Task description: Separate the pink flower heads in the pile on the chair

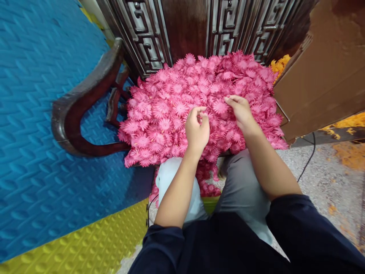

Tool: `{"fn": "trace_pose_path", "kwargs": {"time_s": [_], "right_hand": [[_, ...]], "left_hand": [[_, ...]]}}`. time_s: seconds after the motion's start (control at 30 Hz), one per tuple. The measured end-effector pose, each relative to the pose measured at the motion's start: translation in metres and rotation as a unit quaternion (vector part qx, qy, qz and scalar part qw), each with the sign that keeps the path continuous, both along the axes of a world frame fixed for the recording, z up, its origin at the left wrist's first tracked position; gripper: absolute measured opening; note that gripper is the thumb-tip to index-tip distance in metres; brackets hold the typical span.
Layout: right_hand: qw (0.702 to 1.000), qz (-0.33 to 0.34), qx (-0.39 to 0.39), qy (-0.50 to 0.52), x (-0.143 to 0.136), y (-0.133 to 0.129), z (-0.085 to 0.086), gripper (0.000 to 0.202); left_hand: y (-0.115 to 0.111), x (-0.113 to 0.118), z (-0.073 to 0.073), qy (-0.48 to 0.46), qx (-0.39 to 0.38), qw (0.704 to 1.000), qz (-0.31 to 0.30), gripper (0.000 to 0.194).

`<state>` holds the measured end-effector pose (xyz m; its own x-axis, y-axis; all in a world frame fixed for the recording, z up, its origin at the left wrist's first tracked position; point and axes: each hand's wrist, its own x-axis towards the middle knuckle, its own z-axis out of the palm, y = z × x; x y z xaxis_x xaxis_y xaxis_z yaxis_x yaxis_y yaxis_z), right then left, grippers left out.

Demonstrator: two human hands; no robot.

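A thick heap of pink artificial flower heads [168, 110] covers the seat in front of me. Over the middle of the heap is my left hand [197, 129], its fingers curled in toward the thumb; whatever lies between them is too small to make out. To its right, my right hand [242, 111] pinches thumb and fingers together at the edge of one pink flower [220, 107], which appears to be held just above the others. The two hands are apart.
A dark wooden armrest [74, 110] curves out at the left, beside blue foam matting [25, 125] with a yellow border [85, 239]. Behind the heap rises a carved wooden backrest [185, 30]. At the right stands a brown cardboard box [322, 72], with orange pieces [349, 121] and a black cable [310, 156] nearby.
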<state>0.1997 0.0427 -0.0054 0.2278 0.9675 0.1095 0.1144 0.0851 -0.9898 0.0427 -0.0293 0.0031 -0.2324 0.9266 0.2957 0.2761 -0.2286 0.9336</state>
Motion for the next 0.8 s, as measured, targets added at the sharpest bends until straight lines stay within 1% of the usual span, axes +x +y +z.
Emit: {"fn": "trace_pose_path", "kwargs": {"time_s": [0.1,0.17,0.2,0.27,0.37,0.4,0.5,0.63,0.73,0.8], "right_hand": [[0.988,0.087,-0.088,0.092,-0.014,-0.013,0.010,0.014],[0.974,0.144,-0.109,0.139,-0.021,-0.021,0.016,0.014],[0.970,0.155,-0.113,0.152,-0.024,-0.024,0.019,0.015],[0.965,0.162,-0.123,0.164,-0.029,-0.028,0.022,0.017],[0.959,0.192,-0.122,0.167,-0.033,-0.031,0.020,0.014],[0.958,0.206,-0.116,0.164,-0.033,-0.031,0.019,0.014],[0.959,0.224,-0.111,0.135,-0.034,-0.030,0.013,0.016],[0.964,0.209,-0.123,0.111,-0.037,-0.030,0.010,0.025],[0.964,0.198,-0.107,0.139,-0.040,-0.032,0.011,0.026],[0.958,0.216,-0.092,0.164,-0.043,-0.034,0.013,0.027]], "left_hand": [[0.001,-0.001,-0.001,0.014,0.007,1.000,0.026,0.019],[0.003,-0.002,-0.001,0.024,0.015,0.998,0.063,0.028],[0.004,-0.004,-0.001,0.025,0.017,0.997,0.075,0.032],[0.006,-0.006,-0.002,0.019,0.014,0.997,0.077,0.029],[0.010,-0.009,-0.002,-0.011,0.008,0.998,0.055,0.013],[0.011,-0.010,-0.002,-0.026,0.007,0.998,0.053,0.010],[0.012,-0.009,0.000,-0.069,-0.008,0.995,0.070,0.011],[0.013,-0.007,0.004,-0.110,-0.040,0.990,0.080,0.018],[0.014,-0.006,0.006,-0.132,-0.046,0.986,0.088,0.024],[0.016,-0.005,0.006,-0.152,-0.042,0.984,0.086,0.027]]}}
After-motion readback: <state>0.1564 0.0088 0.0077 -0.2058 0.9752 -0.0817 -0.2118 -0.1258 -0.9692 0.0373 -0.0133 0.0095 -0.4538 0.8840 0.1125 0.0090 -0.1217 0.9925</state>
